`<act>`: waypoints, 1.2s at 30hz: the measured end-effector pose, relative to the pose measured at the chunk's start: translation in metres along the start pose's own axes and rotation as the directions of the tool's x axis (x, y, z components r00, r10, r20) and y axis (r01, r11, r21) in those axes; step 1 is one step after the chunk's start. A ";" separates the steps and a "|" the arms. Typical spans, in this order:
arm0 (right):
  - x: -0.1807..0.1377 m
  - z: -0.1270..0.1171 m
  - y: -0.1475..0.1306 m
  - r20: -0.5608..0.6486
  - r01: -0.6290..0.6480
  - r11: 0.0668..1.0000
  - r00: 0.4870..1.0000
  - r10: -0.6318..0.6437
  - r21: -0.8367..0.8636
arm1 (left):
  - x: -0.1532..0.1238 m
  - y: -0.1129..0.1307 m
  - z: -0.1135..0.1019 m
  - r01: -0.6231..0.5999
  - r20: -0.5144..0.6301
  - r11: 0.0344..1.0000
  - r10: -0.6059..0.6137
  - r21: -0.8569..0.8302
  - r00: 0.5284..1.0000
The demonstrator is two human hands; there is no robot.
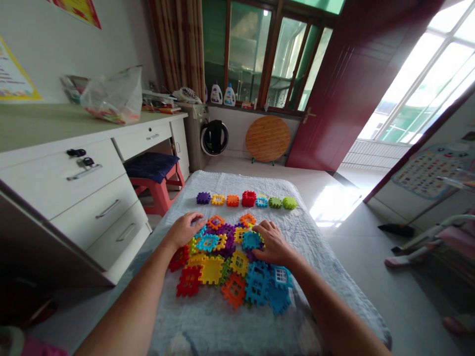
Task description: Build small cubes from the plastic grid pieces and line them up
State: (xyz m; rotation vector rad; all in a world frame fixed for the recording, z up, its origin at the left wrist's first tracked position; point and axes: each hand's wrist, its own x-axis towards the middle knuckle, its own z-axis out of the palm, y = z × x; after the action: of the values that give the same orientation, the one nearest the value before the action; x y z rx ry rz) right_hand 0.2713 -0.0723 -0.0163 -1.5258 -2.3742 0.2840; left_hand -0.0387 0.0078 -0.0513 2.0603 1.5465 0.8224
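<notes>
A pile of colourful interlocking plastic building blocks with notched edges lies on the cloth-covered surface. My left hand (184,229) rests at the pile's upper left, fingers stretched out beside a light-blue window block (208,242). On the other side, my right hand (273,243) has its thumb and fingers apart around the right edge of a blue block (252,241); whether they touch it is unclear. Nearer to me lie a yellow block (211,270), a red block (188,281), an orange block (234,290) and several blue blocks (257,283).
Beyond the pile stands a row of blocks, with a purple block (203,198) at the left end, a red block (249,199) mid-row and a lime-green block (290,203) at the right. A desk (92,173) and stool (154,173) stand left; a red door (334,99) is behind.
</notes>
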 end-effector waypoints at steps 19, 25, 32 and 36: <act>0.010 0.003 -0.005 0.020 0.043 0.998 0.999 -0.042 -0.048 | -0.001 -0.001 0.003 -0.036 -0.042 0.999 0.037 0.013 0.998; 0.012 0.001 -0.008 0.011 0.061 0.997 0.998 -0.060 -0.055 | -0.001 0.000 0.003 -0.039 -0.053 0.999 0.040 0.022 0.998; 0.041 -0.035 0.039 -0.124 -0.002 0.995 0.992 -0.011 -0.102 | -0.002 0.003 0.000 -0.026 -0.018 1.000 0.026 0.000 0.999; 0.078 -0.049 0.085 -0.148 -0.139 0.974 0.983 0.112 -0.182 | -0.002 0.005 -0.001 -0.020 -0.011 1.000 0.020 0.016 1.000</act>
State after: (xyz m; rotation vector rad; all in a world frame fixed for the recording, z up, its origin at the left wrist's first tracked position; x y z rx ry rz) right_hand 0.3313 0.0339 0.0134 -1.7254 -2.2560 -0.0239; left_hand -0.0363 0.0043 -0.0470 2.0893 1.5458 0.8327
